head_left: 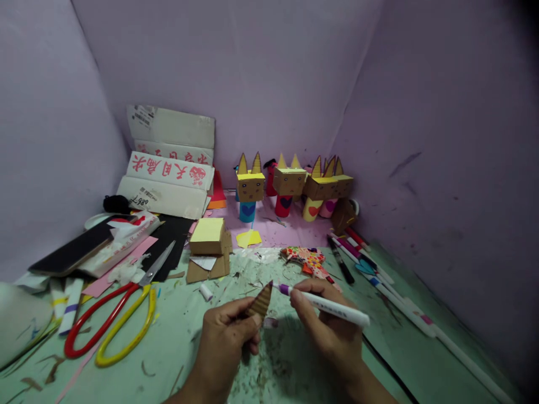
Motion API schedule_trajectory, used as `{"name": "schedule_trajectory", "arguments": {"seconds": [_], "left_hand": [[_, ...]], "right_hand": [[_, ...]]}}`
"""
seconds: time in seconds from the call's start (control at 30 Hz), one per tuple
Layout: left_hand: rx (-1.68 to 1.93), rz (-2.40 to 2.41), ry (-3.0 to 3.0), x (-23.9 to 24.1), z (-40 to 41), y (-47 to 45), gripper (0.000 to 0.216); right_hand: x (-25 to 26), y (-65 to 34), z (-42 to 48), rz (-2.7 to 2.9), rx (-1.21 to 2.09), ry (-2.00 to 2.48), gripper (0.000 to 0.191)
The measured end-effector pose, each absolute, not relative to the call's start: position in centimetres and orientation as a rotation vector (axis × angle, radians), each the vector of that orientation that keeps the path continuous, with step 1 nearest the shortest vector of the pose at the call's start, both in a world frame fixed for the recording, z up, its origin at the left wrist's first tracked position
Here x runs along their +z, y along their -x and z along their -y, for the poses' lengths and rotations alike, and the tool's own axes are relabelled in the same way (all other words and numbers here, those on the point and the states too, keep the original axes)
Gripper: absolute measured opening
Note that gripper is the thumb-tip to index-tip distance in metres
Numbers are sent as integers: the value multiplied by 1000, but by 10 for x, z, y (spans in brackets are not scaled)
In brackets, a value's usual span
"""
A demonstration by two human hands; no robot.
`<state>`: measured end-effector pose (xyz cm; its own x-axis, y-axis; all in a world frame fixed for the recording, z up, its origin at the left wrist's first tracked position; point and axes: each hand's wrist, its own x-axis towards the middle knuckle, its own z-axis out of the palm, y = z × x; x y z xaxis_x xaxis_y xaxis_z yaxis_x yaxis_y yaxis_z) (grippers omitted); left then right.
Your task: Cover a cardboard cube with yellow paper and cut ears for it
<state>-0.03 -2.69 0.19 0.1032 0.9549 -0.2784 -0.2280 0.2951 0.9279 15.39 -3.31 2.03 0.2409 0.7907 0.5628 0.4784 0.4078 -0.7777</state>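
My left hand (229, 342) pinches a pointed piece of brown corrugated cardboard (261, 301), its tip up and dark along the edge. In my right hand (326, 325) is a white marker pen (334, 307) with a purple end, and its nib is close to the cardboard's tip. Whether the nib touches the cardboard I cannot tell. A small white pen cap (206, 292) lies on the table left of the cardboard. Beyond my hands, a cardboard box with a yellow top (207, 235) rests on flat cardboard scraps (210, 268).
Red and yellow scissors (122, 314) lie open at left. At the back stand several box-headed figures with pointed ears (251, 188) beside folded printed cardboard (168, 168). Several markers (387, 292) line the right wall. Patterned scraps (305, 258) lie behind my right hand.
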Motion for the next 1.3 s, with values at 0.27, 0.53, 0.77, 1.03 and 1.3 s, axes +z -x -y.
{"name": "schedule_trajectory", "arguments": {"seconds": [0.27, 0.53, 0.77, 1.03, 1.3], "left_hand": [[1048, -1097, -865, 3, 29, 1, 21], [1050, -1100, -856, 3, 28, 1, 22], [1042, -1107, -856, 3, 28, 1, 25], [1045, -1113, -888, 2, 28, 1, 23], [1056, -1095, -802, 7, 28, 0, 20]], "right_hand": [[20, -155, 33, 1284, 357, 1254, 11], [21, -153, 33, 1492, 297, 1201, 8], [22, -157, 33, 1418, 300, 1219, 7], [22, -155, 31, 1435, 282, 1241, 10], [24, -156, 29, 1130, 464, 1281, 17]]}}
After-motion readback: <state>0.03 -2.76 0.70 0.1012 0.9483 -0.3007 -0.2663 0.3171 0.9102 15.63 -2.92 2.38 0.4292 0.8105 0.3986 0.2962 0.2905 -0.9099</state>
